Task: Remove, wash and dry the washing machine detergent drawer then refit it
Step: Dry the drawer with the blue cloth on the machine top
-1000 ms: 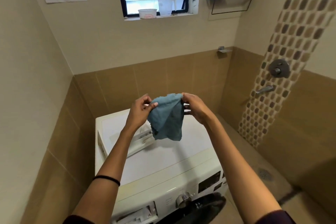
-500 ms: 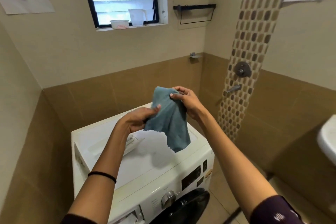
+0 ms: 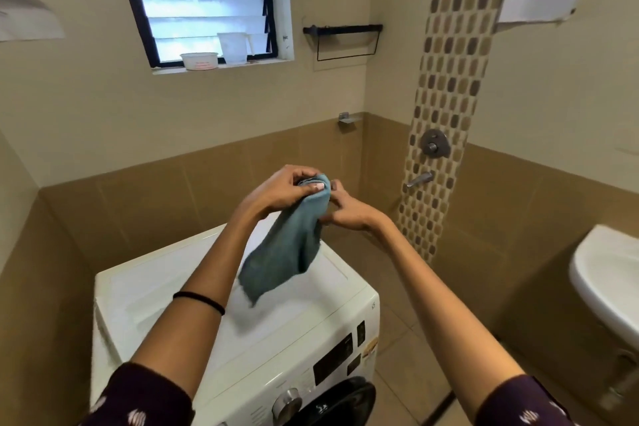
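Observation:
A blue-green cloth (image 3: 290, 252) hangs bunched above the white washing machine (image 3: 155, 294). My left hand (image 3: 283, 190) grips the cloth's top end, fingers curled over it. My right hand (image 3: 345, 211) is right beside it and pinches the cloth's right edge just below. The cloth's lower end dangles just above the machine's lid. The detergent drawer is not visible; my left forearm covers the part of the lid behind it. The control panel and dial (image 3: 287, 403) face me at the bottom.
A white sink (image 3: 605, 273) juts in at the right. A wall tap (image 3: 420, 179) and shower valve (image 3: 434, 143) sit on the mosaic strip. A bowl (image 3: 199, 60) and a jug (image 3: 233, 47) stand on the window sill beside a black towel rack (image 3: 342, 41).
My hands have come together and gathered the spread cloth into a bunch, the left hand moving up onto its top. The view has swung right, bringing the sink in.

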Demonstrator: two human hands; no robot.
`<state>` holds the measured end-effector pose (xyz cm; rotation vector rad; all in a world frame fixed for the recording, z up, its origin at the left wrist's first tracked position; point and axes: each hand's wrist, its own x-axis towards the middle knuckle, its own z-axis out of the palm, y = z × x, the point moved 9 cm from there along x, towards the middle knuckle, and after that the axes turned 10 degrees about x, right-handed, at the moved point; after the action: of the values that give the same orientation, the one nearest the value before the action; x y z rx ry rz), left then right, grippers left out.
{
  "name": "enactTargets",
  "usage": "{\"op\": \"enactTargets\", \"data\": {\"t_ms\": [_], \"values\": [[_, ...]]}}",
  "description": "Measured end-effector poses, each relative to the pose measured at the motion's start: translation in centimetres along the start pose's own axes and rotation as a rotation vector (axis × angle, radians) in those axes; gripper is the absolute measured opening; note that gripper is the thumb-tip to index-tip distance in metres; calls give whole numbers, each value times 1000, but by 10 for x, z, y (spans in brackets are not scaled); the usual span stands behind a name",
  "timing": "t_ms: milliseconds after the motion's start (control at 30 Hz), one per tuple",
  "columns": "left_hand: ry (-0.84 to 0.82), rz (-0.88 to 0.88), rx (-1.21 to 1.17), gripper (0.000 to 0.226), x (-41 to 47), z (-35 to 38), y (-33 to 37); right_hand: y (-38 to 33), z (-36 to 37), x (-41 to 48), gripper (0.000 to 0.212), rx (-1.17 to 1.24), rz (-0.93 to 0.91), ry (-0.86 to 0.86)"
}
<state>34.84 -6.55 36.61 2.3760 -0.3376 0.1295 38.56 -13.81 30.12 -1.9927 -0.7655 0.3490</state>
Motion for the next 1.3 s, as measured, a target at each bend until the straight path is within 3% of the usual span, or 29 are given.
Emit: {"op": "enactTargets", "data": {"t_ms": [133, 267, 300, 367, 467, 567, 600, 733, 867, 933, 1000, 1133, 1200, 1300], "values": [[42, 16, 92, 12, 21, -21, 17, 12, -21, -4, 30, 401, -84, -96], [136, -30, -14, 7, 34, -47, 14, 50, -41, -7, 22, 445, -37, -118], [161, -36, -54, 7, 37, -51, 11, 60, -46, -8, 23, 410, -22, -129], [208, -41, -105, 8, 38, -61, 5, 80, -62, -10, 52, 350, -17, -104], [255, -101, -103, 8, 40, -68, -13, 100, -101, -13, 65, 424, -34, 58], [295, -169, -123, 20, 42, -69, -36, 106, -142, -17, 13, 502, -46, 226], [317, -188, -115, 20, 43, -69, -43, 109, -153, -17, 7, 494, -53, 266], [376, -228, -98, 8, 44, -57, -56, 105, -191, -20, 18, 387, -99, 413], [459, -326, -441, 33, 39, -45, -76, 111, -228, -33, 14, 405, -113, 738], [462, -347, -518, 25, 39, -38, -80, 114, -232, -35, 14, 431, -81, 752], [491, -345, -540, 17, 40, -34, -82, 110, -227, -35, 8, 457, -63, 645], [573, -261, -528, 21, 36, -36, -68, 91, -224, -41, 20, 155, -65, 405], [593, -149, -549, 24, 28, -43, -45, 79, -235, -55, 25, 84, -104, 441], [593, 65, -659, 14, 23, -52, 5, 43, -254, -77, 34, 198, -310, 617]]}}
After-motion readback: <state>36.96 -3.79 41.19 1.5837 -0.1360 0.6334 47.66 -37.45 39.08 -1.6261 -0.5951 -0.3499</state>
